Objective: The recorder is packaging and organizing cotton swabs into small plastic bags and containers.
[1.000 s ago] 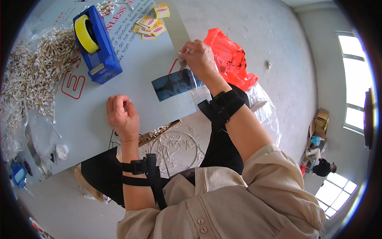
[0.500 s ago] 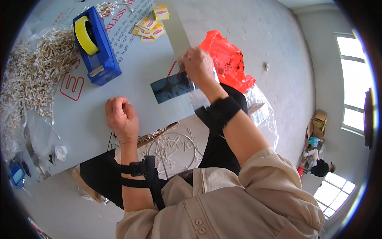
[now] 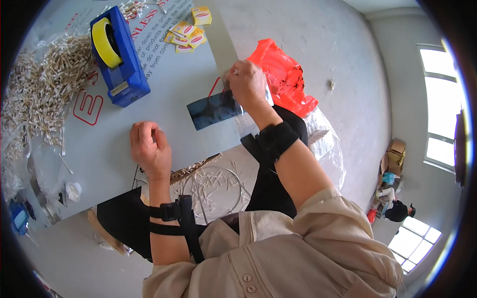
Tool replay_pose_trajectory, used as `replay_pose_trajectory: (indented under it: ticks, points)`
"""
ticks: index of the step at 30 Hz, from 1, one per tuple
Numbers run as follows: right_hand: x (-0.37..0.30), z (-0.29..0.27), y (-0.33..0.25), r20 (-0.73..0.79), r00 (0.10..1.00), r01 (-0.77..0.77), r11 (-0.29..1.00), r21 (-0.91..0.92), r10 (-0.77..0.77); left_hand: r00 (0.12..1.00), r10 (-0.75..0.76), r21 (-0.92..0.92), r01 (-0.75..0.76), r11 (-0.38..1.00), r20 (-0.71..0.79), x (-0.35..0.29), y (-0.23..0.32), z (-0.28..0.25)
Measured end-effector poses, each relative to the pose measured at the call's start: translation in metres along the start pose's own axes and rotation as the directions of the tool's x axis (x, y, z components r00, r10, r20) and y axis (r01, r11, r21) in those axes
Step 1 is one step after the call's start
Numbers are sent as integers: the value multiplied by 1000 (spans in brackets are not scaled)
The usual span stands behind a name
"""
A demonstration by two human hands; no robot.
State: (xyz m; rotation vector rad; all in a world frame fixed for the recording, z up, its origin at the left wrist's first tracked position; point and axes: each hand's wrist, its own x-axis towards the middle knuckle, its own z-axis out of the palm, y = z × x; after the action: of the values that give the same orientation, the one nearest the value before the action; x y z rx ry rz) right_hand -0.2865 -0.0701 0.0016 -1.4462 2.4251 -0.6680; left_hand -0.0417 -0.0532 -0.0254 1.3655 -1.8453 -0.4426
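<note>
The fingers of the right hand [image 3: 248, 87] curl together, with something whitish at their tips; whether they pinch it, I cannot tell. A dark blue-grey, glossy rectangular sheet [image 3: 211, 111] lies flat just nearer the body and left of these fingers, its right end close beside the hand. The left hand [image 3: 150, 148] is loosely curled, knuckles up, over the smooth pale-grey tabletop [image 3: 184, 141]; its grip contents are hidden. Both forearms reach forward, the right angling inward. Beyond lie a crumpled red plastic bag [image 3: 280, 74], small yellow-and-white packets [image 3: 184, 38], a blue plastic tape dispenser [image 3: 128, 82] and heaped white-tipped cotton swabs [image 3: 44, 89].
</note>
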Motion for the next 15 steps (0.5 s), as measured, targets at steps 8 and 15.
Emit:
replay_pose_trajectory:
  ticks: [8,15]
  points:
    - [-11,2,1,12,1000,-5,998,67,5,1000,28,28,-27,999,-9,-1,-4,-2]
    - [38,4,-5,-60,998,2,998,68,2,1000,5,7,-5,1000,1,1,0,2]
